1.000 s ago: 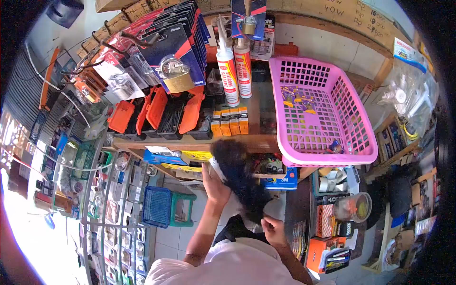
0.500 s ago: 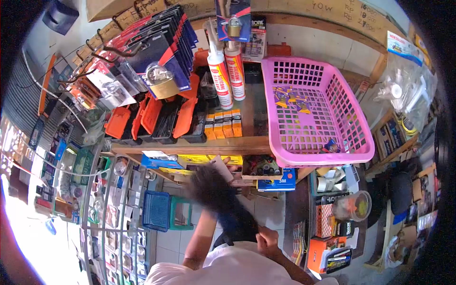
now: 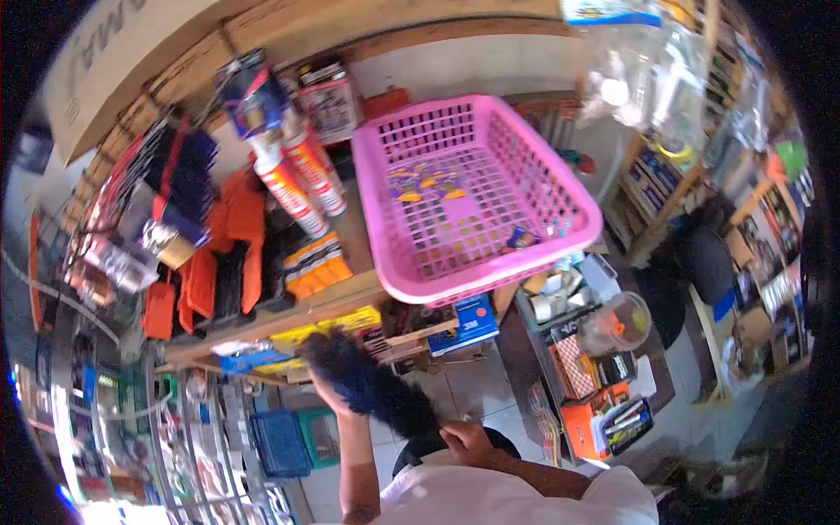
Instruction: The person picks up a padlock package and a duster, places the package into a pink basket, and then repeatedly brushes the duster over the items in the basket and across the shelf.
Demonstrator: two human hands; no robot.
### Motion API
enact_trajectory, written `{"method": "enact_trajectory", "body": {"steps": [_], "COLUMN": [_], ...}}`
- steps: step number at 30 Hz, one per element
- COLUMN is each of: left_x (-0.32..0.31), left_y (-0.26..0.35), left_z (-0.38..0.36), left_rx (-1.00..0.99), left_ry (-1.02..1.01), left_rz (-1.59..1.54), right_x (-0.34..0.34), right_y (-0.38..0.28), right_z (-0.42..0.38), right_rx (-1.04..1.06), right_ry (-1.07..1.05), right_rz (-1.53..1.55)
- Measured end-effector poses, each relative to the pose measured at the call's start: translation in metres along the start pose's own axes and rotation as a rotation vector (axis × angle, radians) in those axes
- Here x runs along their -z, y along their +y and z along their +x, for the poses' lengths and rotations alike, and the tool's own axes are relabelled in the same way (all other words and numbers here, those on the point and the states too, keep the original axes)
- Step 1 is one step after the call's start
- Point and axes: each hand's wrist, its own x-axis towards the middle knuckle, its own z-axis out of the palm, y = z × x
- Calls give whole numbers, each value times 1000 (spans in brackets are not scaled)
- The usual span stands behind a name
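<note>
A dark, fluffy duster (image 3: 376, 389) runs diagonally in front of my body. My right hand (image 3: 468, 441) is closed around its lower end, by my waist. My left hand (image 3: 327, 390) is raised beside and partly behind the duster's upper end, below the shelf edge; its fingers are hidden, so whether it holds anything does not show. Above both hands stands a pink basket (image 3: 418, 291) with small purple-and-yellow packets inside. Left of it are sealant tubes (image 3: 290, 194) and small orange-yellow boxes (image 3: 317, 265).
Orange open bins (image 3: 199, 282) and hanging packs with a padlock (image 3: 168, 243) are at the left. A blue box (image 3: 472, 325) sits under the basket. At the right, a side table bears a clear tub (image 3: 616, 325) and an orange box (image 3: 581, 429). A blue crate (image 3: 281, 443) stands low.
The view has turned, shifting the basket and shelf goods leftward. My left hand has moved left and down; the pale card seen near it is no longer visible. My right hand still grips the duster.
</note>
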Motion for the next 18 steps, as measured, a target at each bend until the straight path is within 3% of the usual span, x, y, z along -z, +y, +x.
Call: {"method": "enact_trajectory", "body": {"steps": [1, 2, 3, 5, 6, 7, 9, 10, 11, 13, 14, 16, 17, 18], "left_x": [18, 10, 2, -33, -35, -20, 25, 39, -39, -8, 24, 40, 35, 31], "left_y": [-2, 1, 3, -1, -1, 1, 0, -9, -6, -12, -16, -11, -4, -2], "left_z": [3, 7, 11, -15, -17, -18, -4, 9, -30, -14, -8, -4, -13, -15], "left_rx": [50, 136, 225, 100, 98, 106, 70, 61, 60, 21, -80, -58, 80, 66], "left_ry": [-42, -191, -339, -7, -23, -46, -52, -57, -85, -113, -199, -391, -489, -497], "left_rz": [12, -19, -37, 52, 126, 132, 234, 282, 217, 30, 147, 164, 61, 53], "right_x": [1, 10, 11, 9, 4, 7, 15, 9, 10, 13, 11, 46, 70, 102], "right_y": [7, 10, 12, 12, 3, 9, 31, 43, 40, 23, 23, -19, -48, -72], "right_z": [-5, -8, -6, -1, 1, -5, -21, -23, -20, -11, -13, 2, 7, 17], "right_rx": [155, 83, 83, 36, 36, 45, 188, 81, 80, -166, -99, 23, 117, 150], "right_ry": [53, -95, -80, -65, 97, 119, -108, -166, -122, -178, -105, -69, -54, -83], "right_rz": [53, 33, 28, -5, 110, 111, -74, 17, 2, -50, -45, -7, 36, -33]}}
